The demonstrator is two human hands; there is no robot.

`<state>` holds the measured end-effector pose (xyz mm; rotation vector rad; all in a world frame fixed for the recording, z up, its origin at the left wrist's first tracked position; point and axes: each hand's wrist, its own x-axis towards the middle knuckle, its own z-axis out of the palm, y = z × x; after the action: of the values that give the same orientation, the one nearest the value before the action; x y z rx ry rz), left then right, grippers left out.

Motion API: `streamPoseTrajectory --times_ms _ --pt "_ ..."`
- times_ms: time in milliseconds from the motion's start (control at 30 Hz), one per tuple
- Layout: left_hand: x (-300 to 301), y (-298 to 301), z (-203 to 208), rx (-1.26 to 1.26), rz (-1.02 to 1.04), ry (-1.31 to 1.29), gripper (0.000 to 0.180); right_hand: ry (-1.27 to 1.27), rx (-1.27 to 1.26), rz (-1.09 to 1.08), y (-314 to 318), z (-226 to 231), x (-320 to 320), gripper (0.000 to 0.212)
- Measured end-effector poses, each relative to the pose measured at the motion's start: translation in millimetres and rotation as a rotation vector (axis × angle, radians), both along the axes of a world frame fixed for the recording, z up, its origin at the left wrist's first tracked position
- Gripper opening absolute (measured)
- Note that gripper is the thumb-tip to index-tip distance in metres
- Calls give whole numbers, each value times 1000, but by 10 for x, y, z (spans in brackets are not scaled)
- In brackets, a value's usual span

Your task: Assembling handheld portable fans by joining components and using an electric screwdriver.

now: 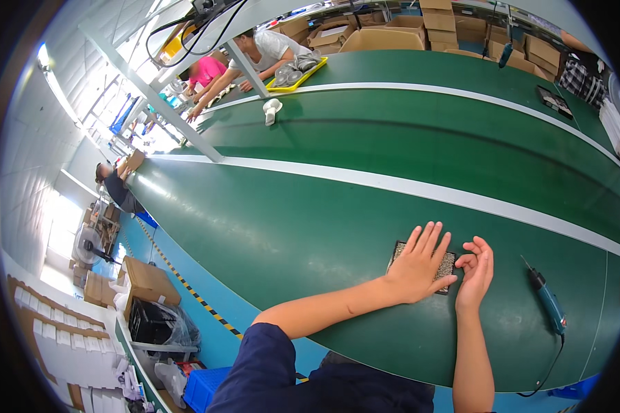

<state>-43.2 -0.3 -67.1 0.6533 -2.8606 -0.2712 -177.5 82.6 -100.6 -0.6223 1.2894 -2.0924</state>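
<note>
My left hand (420, 270) lies flat with its fingers stretched out over a small dark-rimmed tray (448, 267) full of tiny grainy pieces. The palm covers much of the tray, and what the pieces are cannot be made out. Just to the right, my right hand (477, 272) is held upright beside the tray's edge. Its fingers are loosely bent and apart, and nothing shows in them. Farther right, a teal electric screwdriver (548, 299) rests on the green bench top (310, 234), its cord running toward the near edge.
White rails (393, 181) divide the green surfaces. A white fitting (271, 111) stands on the middle one. Beyond it a yellow tray (297, 79) holds grey parts, near a person in white (272, 51). Cardboard boxes (382, 40) line the back. A black box (554, 101) lies far right.
</note>
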Motion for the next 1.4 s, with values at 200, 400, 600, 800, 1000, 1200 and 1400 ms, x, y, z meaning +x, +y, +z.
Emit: streamPoseTrajectory --times_ms 200,400,600,800,1000,1200,1400 --pt "-191 112 -4 6 -73 9 85 -5 3 -16 3 -55 -7 44" --pt "-203 119 -5 -33 -88 -70 85 1 8 -10 5 -68 -29 45" --pt "-32 46 2 -3 -34 -25 91 -4 1 1 9 -46 -33 45" --pt "105 -12 -7 -21 31 -32 90 18 23 0 25 -24 -22 45" --pt "-11 61 -11 -1 25 31 91 33 33 0 26 1 -18 45" --pt "-123 110 -27 9 -12 32 90 31 36 2 43 -21 -40 45" --pt "-247 157 -119 -63 -61 74 88 18 27 -16 21 -21 -34 45"
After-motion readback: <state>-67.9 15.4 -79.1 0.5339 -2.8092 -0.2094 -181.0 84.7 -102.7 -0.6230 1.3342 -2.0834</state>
